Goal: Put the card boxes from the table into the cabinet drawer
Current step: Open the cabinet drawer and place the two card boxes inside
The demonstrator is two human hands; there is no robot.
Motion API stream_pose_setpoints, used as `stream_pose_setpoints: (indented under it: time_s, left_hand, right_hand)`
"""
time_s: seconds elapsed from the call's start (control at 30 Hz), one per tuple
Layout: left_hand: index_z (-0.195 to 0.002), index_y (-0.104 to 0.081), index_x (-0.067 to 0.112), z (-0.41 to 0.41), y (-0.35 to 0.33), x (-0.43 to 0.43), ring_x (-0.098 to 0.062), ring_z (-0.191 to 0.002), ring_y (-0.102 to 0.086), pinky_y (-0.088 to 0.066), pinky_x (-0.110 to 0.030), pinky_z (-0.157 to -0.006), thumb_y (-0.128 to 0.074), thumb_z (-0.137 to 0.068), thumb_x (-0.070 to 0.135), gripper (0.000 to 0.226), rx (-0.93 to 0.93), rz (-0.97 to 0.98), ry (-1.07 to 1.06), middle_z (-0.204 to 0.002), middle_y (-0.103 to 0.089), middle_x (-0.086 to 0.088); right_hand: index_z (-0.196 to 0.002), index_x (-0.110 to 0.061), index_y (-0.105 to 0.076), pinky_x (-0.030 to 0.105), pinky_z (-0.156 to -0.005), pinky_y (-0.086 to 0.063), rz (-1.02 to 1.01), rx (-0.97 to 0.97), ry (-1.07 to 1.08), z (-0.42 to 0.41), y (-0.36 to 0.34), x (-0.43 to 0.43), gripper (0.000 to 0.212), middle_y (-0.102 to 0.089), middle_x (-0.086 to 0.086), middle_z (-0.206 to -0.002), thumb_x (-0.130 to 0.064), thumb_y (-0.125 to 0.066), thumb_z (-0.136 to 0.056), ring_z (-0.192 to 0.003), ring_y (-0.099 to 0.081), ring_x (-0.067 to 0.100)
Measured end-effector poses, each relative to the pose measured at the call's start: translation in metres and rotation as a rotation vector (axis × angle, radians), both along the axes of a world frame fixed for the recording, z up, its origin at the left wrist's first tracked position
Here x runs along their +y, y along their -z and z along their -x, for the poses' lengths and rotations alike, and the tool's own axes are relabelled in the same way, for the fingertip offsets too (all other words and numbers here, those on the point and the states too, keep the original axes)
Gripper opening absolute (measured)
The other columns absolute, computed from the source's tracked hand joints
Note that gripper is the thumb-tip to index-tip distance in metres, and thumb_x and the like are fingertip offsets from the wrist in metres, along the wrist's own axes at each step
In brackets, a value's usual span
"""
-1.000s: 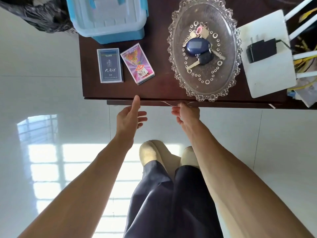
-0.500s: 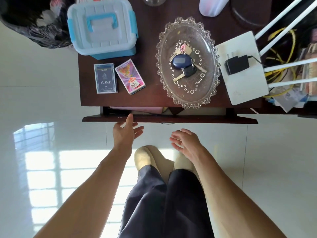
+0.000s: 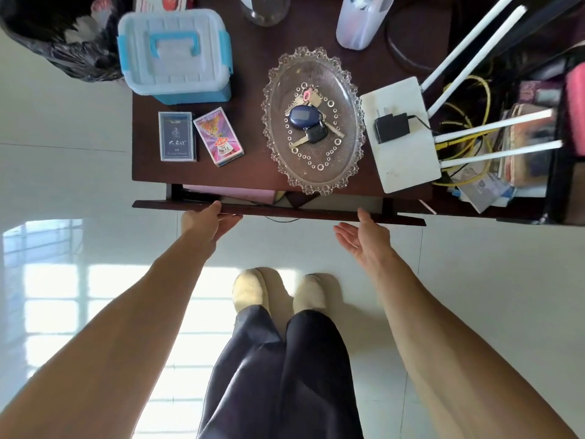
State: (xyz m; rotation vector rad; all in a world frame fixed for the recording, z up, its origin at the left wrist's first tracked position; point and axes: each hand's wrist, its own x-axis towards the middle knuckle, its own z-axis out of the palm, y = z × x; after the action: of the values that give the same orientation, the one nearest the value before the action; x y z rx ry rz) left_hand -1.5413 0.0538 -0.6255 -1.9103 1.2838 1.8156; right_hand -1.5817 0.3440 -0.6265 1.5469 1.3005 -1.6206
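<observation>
step: drawer-opening, drawer [image 3: 278,212] barely ajar; our left hand [image 3: 202,221] grips its front edge, right hand [image 3: 364,239] open beside it; blue card box [image 3: 176,136] and pink card box [image 3: 218,136] on surface [image 3: 253,175]; next, we judge: pull wider.

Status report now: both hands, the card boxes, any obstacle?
Left hand gripping drawer front, right hand open beside it. Blue card box and pink card box on table. Drawer only slightly open.
</observation>
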Motion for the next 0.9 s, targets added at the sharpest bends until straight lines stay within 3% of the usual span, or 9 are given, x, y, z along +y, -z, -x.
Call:
stream_pose_setpoints:
  time_s: [0.17,0.23,0.37,0.43,0.6,0.73,0.9]
  left_hand:
    - [-0.107,-0.059,0.000,-0.006,0.001,0.002,-0.030,-0.071,-0.077,-0.065,-0.033,-0.065,-0.060,-0.094,0.006,0.014,0.010,0.011,0.003,-0.082,-0.075,-0.018]
    - [-0.104,-0.060,0.001,-0.011,0.000,0.004,-0.030,-0.071,-0.077,-0.065,-0.033,-0.063,-0.061,-0.094,0.006,0.012,0.004,0.010,-0.001,-0.081,-0.075,-0.018]
    - [-0.102,-0.060,-0.003,-0.028,-0.001,0.006,-0.030,-0.067,-0.076,-0.064,-0.031,-0.058,-0.061,-0.094,0.006,0.012,-0.017,0.002,-0.005,-0.074,-0.075,-0.019]
    - [-0.097,-0.061,-0.004,-0.038,-0.001,0.009,-0.029,-0.063,-0.076,-0.064,-0.031,-0.057,-0.062,-0.094,0.006,0.011,-0.036,0.000,-0.002,-0.064,-0.074,-0.018]
    - [-0.087,-0.061,-0.005,-0.057,-0.003,0.010,-0.030,-0.061,-0.075,-0.064,-0.034,-0.059,-0.063,-0.093,0.007,0.014,-0.052,-0.011,-0.014,-0.060,-0.073,-0.018]
    - [-0.087,-0.062,-0.007,-0.069,-0.006,0.011,-0.031,-0.063,-0.076,-0.062,-0.028,-0.051,-0.064,-0.093,0.007,0.015,-0.061,-0.037,-0.036,-0.068,-0.074,-0.021]
    - [-0.087,-0.062,-0.005,-0.087,-0.008,0.014,-0.029,-0.061,-0.076,-0.060,-0.026,-0.048,-0.065,-0.092,0.009,0.015,-0.087,-0.063,-0.068,-0.065,-0.075,-0.019]
  right_hand:
    - [-0.093,-0.008,-0.053,0.032,-0.053,-0.062,-0.043,0.021,0.071,-0.003,0.004,-0.007,0.016,-0.075,0.020,-0.082,-0.021,-0.056,-0.103,-0.071,-0.079,0.028]
    - [-0.097,-0.005,-0.054,0.035,-0.057,-0.064,-0.024,0.014,0.066,-0.007,0.003,-0.004,0.015,-0.075,0.022,-0.086,-0.019,-0.057,-0.103,-0.073,-0.079,0.029]
    - [-0.126,0.002,-0.052,0.038,-0.062,-0.066,0.027,0.014,0.085,-0.023,0.001,0.000,0.030,-0.073,0.029,-0.104,-0.016,-0.057,-0.103,-0.087,-0.078,0.036]
    - [-0.131,0.003,-0.051,0.037,-0.059,-0.065,0.031,0.017,0.105,-0.033,0.000,0.003,0.035,-0.074,0.029,-0.102,-0.015,-0.057,-0.103,-0.082,-0.078,0.035]
    - [-0.127,0.000,-0.054,0.037,-0.060,-0.065,0.042,-0.017,0.095,-0.053,0.000,0.007,0.031,-0.075,0.025,-0.101,-0.019,-0.059,-0.103,-0.080,-0.079,0.034]
    - [-0.121,-0.004,-0.055,0.036,-0.059,-0.065,0.033,-0.034,0.089,-0.066,-0.004,0.008,0.025,-0.073,0.023,-0.103,-0.020,-0.058,-0.103,-0.076,-0.080,0.030]
    - [-0.122,-0.005,-0.054,0.034,-0.058,-0.064,0.036,-0.063,0.083,-0.084,-0.007,0.010,0.025,-0.071,0.022,-0.106,-0.021,-0.058,-0.103,-0.084,-0.079,0.031]
